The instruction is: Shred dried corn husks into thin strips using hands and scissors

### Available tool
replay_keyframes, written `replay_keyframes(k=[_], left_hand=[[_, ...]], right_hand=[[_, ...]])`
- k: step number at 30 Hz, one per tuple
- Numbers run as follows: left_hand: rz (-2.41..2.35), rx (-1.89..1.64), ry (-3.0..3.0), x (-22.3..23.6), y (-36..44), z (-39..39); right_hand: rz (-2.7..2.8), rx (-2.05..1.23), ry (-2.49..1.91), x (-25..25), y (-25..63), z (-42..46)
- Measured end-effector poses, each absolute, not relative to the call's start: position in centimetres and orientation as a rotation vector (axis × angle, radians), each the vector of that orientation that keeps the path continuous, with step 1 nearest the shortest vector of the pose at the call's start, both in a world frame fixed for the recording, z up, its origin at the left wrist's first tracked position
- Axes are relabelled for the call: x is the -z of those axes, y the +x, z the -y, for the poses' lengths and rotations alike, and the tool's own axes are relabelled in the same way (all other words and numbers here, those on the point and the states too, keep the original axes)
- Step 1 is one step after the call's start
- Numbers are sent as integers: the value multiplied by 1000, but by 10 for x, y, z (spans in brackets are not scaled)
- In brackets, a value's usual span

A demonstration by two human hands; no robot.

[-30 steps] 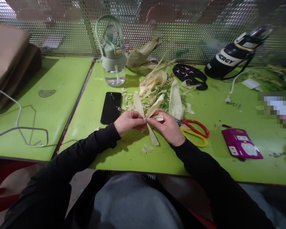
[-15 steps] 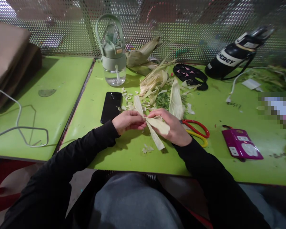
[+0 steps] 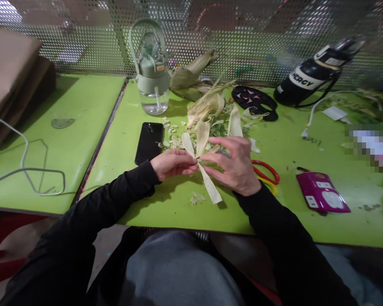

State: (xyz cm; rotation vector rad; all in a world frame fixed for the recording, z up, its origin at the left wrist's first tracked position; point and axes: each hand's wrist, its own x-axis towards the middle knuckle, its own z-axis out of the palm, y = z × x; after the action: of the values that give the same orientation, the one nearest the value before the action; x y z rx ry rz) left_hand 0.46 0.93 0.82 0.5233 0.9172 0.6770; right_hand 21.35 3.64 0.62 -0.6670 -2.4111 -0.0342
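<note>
My left hand [image 3: 175, 164] pinches several pale corn husk strips [image 3: 211, 187] where they cross, between thumb and fingers. Two strips stick up and away from me, and one hangs down toward the right. My right hand [image 3: 235, 165] is just right of the crossing, its fingers apart. One fingertip is close to the crossing; whether it touches cannot be told. Behind the hands lie husk scraps and a dried corn husk bundle [image 3: 204, 111]. Scissors with a red and a yellow handle loop [image 3: 268, 170] lie partly behind my right hand.
Left of the scraps lies a black phone [image 3: 149, 142], with a clear water bottle [image 3: 153, 95] behind it. A black bottle [image 3: 306, 80] leans at the back right. A purple power socket [image 3: 324, 191] lies to the right. Cardboard [image 3: 11, 80] stands at the left.
One husk strip that lay toward my right palm now points up and away. My right hand has let go of it, with its fingers spread. My left hand keeps its pinch.
</note>
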Motion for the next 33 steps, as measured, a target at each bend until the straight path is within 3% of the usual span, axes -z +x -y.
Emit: replay_keyframes(k=[3, 8, 19, 33], left_hand=[[-922, -706, 556, -8, 5, -8], [-951, -782, 648, -10, 8, -6], [-1012, -858, 789, -7, 15, -4], [-940, -968, 816, 0, 16, -3]], right_hand=[[2500, 152, -585, -13, 213, -35], [2511, 72, -606, -7, 209, -34], [2193, -322, -972, 5, 193, -23], [1948, -719, -1059, 7, 192, -21]])
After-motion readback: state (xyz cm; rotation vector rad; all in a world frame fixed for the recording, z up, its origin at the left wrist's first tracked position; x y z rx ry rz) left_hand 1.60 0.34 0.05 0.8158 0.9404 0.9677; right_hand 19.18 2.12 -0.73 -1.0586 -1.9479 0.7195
